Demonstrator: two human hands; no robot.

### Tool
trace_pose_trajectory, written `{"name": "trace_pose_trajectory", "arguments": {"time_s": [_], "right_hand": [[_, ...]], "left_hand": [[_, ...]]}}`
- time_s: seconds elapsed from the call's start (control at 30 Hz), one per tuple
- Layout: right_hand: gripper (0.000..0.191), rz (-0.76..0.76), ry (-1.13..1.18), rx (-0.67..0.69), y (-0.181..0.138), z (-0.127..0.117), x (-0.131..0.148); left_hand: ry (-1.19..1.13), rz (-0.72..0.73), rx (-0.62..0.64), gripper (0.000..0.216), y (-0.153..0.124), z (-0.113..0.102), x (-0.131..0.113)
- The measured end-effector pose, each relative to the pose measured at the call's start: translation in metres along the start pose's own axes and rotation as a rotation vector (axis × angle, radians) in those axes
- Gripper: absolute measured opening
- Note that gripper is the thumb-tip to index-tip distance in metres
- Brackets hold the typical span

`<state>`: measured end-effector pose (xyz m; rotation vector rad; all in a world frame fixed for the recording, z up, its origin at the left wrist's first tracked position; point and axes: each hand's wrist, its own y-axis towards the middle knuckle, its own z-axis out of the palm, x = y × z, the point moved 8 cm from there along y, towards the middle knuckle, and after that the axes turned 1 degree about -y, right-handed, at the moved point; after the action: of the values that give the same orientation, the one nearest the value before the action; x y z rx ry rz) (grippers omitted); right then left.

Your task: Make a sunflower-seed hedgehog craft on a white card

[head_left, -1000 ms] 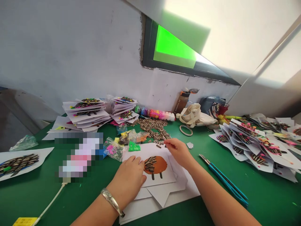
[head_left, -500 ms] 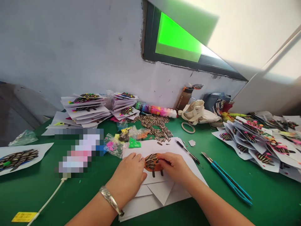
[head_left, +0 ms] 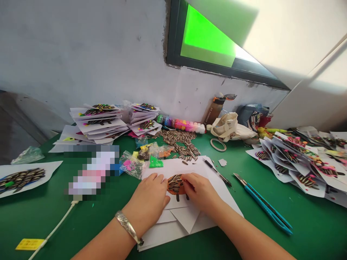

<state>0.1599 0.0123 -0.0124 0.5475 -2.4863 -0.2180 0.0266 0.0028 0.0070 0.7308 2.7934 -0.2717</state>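
Observation:
A small picture of orange clay [head_left: 171, 193] lies on white paper [head_left: 179, 168], with striped sunflower seeds [head_left: 175, 183] covering much of the clay. Two dark legs show below it. My left hand [head_left: 151, 193] rests flat on the sheet at the picture's left edge, fingers stretched out; a silver bracelet [head_left: 127, 224] circles that wrist. At the right edge of the clay, the thumb and forefinger of my right hand [head_left: 202, 189] are pinched together. Whatever may be between those fingertips is hidden. Folded paper [head_left: 187, 216] lies just below the picture.
Loose sunflower seeds [head_left: 181, 142] are heaped behind the paper, near bagged clay [head_left: 156, 161]. A pen [head_left: 217, 171] and blue-handled tweezers [head_left: 267, 204] lie to the right. Stacked seed pictures [head_left: 101, 124] stand at back left, others [head_left: 298, 162] at right. A tape ring [head_left: 218, 144] lies behind.
The camera view has shifted slightly. Both hands stay at the picture, my left flat and my right pinched at the clay's right side, with only slight finger movement.

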Motion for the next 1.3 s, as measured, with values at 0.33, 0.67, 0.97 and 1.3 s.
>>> {"name": "trace_pose_trajectory", "arguments": {"time_s": [0.33,0.67,0.97,1.3], "right_hand": [[0.029,-0.126,0.024,0.061,0.0,-0.007,0.016],[0.026,0.028,0.154,-0.063,0.0,-0.017,0.0],[0.025,-0.023,0.073,-0.003,0.002,-0.006,0.002],[0.02,-0.057,-0.007,-0.038,0.001,-0.003,0.0]], "left_hand": [[-0.005,-0.002,-0.007,0.033,0.0,0.002,0.001],[0.008,-0.009,0.012,0.032,0.0,0.001,-0.001],[-0.011,-0.013,0.005,0.032,0.0,0.002,0.001],[0.016,-0.016,0.017,0.033,-0.001,0.003,0.0]]}}
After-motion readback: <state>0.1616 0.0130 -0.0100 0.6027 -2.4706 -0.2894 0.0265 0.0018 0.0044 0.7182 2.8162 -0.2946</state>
